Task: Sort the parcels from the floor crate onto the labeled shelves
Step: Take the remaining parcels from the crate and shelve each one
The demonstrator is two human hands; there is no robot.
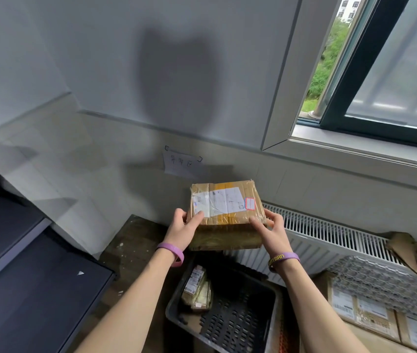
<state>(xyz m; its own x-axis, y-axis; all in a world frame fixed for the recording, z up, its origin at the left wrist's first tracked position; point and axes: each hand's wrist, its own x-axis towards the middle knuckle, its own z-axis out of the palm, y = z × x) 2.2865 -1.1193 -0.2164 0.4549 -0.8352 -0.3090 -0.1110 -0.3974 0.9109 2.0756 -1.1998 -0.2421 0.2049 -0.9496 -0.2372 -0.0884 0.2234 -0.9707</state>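
Observation:
A taped brown cardboard parcel (225, 212) with a white shipping label and a small red-bordered sticker is held up in front of the wall. My left hand (185, 226) grips its left edge, thumb on the label. My right hand (271, 230) grips its right edge, thumb on top. Below it on the floor sits a dark slotted plastic crate (238, 324) with a small taped parcel (197, 289) leaning inside at its left. A handwritten paper label (182, 163) is taped to the wall just above the held parcel.
Dark shelf boards (24, 276) step down at the left. A white radiator (329, 235) runs along the wall at right, under a window (380, 72). Cardboard boxes (370, 317) with bubble wrap on top stand at the lower right. The floor (136, 245) is dark and speckled.

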